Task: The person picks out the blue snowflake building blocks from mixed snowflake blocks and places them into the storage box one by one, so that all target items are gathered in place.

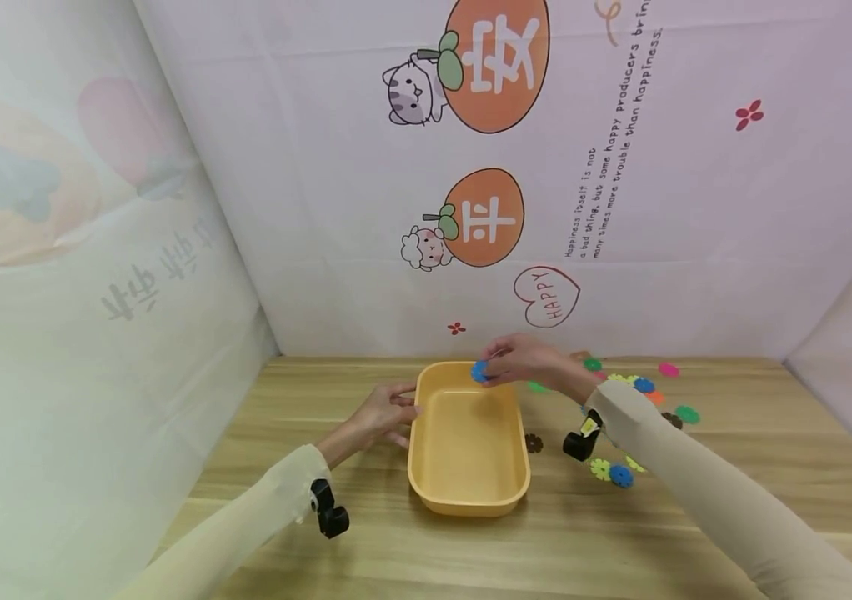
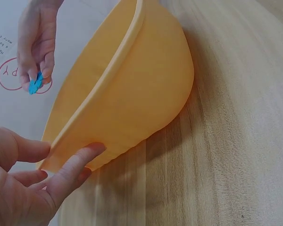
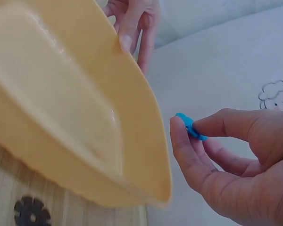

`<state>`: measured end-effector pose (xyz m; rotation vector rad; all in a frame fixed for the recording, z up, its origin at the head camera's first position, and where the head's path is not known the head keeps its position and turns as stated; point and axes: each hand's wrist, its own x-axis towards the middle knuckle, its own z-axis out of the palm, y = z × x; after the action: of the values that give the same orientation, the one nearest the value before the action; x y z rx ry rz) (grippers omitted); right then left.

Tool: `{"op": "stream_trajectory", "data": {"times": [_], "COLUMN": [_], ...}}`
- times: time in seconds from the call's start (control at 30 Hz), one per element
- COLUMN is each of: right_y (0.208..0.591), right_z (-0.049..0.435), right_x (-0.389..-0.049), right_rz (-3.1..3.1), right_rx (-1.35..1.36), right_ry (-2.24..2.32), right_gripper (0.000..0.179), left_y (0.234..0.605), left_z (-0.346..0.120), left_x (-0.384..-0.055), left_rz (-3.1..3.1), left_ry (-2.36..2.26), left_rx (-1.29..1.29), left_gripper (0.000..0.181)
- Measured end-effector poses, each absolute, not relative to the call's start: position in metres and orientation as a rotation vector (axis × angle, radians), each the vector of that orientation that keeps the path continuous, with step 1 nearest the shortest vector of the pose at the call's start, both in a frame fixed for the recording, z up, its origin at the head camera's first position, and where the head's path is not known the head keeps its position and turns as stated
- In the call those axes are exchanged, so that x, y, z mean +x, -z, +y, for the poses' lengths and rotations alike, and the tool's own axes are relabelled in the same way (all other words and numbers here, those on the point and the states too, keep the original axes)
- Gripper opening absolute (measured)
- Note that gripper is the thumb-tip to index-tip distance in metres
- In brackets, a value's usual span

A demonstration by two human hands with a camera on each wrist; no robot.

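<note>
A yellow-orange plastic basin (image 1: 469, 450) stands on the wooden table. On its left side my left hand (image 1: 383, 412) holds the wall, thumb at the rim and fingers against the outside, as the left wrist view shows too. Above the basin's far right end, my right hand (image 1: 527, 363) pinches a blue notched plastic disc (image 3: 191, 127) between thumb and fingertips. In the head view that blue disc (image 1: 479, 372) appears over the far rim. The basin's visible floor (image 1: 463, 450) holds no discs.
Several loose notched discs lie right of the basin, partly hidden by the right forearm: a dark brown disc (image 1: 533, 443), a blue disc (image 1: 621, 476), a green disc (image 1: 687, 414), a pink disc (image 1: 669, 369). A printed white cloth (image 1: 351, 275) hangs behind the table.
</note>
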<state>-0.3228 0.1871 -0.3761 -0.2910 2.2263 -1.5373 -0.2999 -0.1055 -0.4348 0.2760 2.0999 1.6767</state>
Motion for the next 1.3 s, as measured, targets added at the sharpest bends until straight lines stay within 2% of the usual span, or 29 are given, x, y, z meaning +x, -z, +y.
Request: {"op": "stream_trajectory", "data": {"times": [0.3, 0.53, 1.07, 1.3], "right_y": [0.378, 0.394, 0.424, 0.431], "right_z": [0.159, 0.133, 0.092, 0.083], "right_x": [-0.329, -0.339, -0.337, -0.343], "right_rz": [2.219, 2.142, 2.51, 2.693], "right_rx": [-0.31, -0.221, -0.279, -0.268], "right_ry": [1.535, 1.599, 1.245, 0.929], "right_gripper": [0.028, 0.015, 0.004, 0.025], "left_y": [0.436, 0.436, 0.433, 0.435], "left_z": [-0.106, -0.107, -0.109, -0.105], "left_x": [-0.3, -0.3, -0.297, -0.298], "left_rz": [2.109, 2.103, 2.16, 2.17], "left_ry": [-1.673, -1.67, -1.631, -1.64], "left_rx": [0.278, 0.282, 0.288, 0.28], "left_gripper": [0.064, 0.063, 0.062, 0.061]}}
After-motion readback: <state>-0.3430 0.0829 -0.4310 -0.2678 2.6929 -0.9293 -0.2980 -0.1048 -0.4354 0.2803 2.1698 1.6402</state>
